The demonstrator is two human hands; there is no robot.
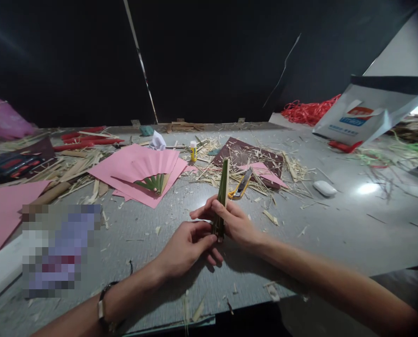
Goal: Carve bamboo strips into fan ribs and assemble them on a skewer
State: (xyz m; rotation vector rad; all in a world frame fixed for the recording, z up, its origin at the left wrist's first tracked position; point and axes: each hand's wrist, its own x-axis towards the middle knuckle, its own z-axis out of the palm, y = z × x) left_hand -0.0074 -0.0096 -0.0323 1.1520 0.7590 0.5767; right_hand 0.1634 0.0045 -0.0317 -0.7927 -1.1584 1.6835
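A bundle of green bamboo slats (223, 187) stands nearly upright above the grey table (335, 234), at the centre of the view. My right hand (234, 221) wraps round its lower half from the right, fingers curled over the front. My left hand (188, 245) pinches the bundle's bottom end from the left, thumb and fingers pressed together. A pink paper fan (153, 167) with green slats lies spread open on pink paper sheets (124, 173) to the left. A yellow utility knife (242, 184) lies just behind the bundle.
Bamboo shavings (216, 173) litter the middle of the table. A glue stick (193, 150) stands at the back, a dark red sheet (247, 152) lies beside it. A white oval object (324, 188) and a white bag (367, 112) sit on the right, red cord (309, 111) behind.
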